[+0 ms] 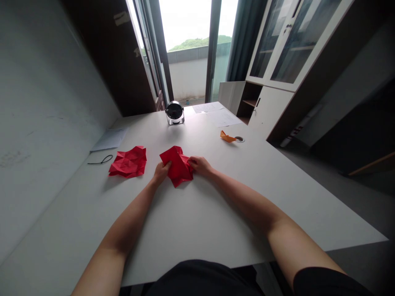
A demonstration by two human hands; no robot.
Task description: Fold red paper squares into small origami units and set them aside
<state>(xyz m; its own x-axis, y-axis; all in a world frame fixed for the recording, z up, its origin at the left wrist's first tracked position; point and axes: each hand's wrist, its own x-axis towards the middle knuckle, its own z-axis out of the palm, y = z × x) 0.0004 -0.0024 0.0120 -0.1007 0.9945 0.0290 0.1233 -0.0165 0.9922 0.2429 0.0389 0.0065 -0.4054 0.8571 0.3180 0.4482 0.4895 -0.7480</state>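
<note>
Between my hands is a partly folded sheet of red paper (176,165), creased, with a few flaps standing out at its right side. My left hand (161,172) pinches its left edge, thumb on top. At the right edge, the fingers of my right hand (200,165) are closed on a flap of the same paper; their tips are partly hidden. To the left, a second red sheet (128,162), covered in fold creases, lies spread on the white table (197,222), out of reach of both hands' grip.
An orange folded paper boat (227,137) sits by a round cable hole (239,139) at the right. A small round black-and-silver device (175,112) stands at the back. Printed sheets (220,115) lie behind, a black cable tie (101,160) and papers (108,139) at the left wall.
</note>
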